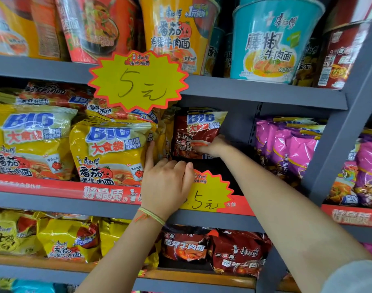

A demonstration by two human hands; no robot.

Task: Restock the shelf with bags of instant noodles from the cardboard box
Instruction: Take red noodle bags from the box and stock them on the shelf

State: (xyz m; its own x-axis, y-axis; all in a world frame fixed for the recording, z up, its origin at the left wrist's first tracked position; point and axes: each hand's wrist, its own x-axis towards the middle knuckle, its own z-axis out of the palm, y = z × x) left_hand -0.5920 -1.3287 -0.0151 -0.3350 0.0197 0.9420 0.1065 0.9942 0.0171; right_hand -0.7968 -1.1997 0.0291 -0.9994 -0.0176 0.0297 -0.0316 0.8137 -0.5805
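A dark red bag of instant noodles stands upright deep in a dark gap of the middle shelf. My right hand reaches into the gap and grips the bag's lower right part. My left hand rests on the shelf's front edge, index finger stretched up against the yellow noodle bag beside the gap, the other fingers curled and holding nothing. The cardboard box is out of view.
Yellow bags fill the shelf to the left, purple bags to the right past a grey upright. Cup noodles stand on the shelf above. Yellow star price tags hang over the shelf edges. Red bags lie on the shelf below.
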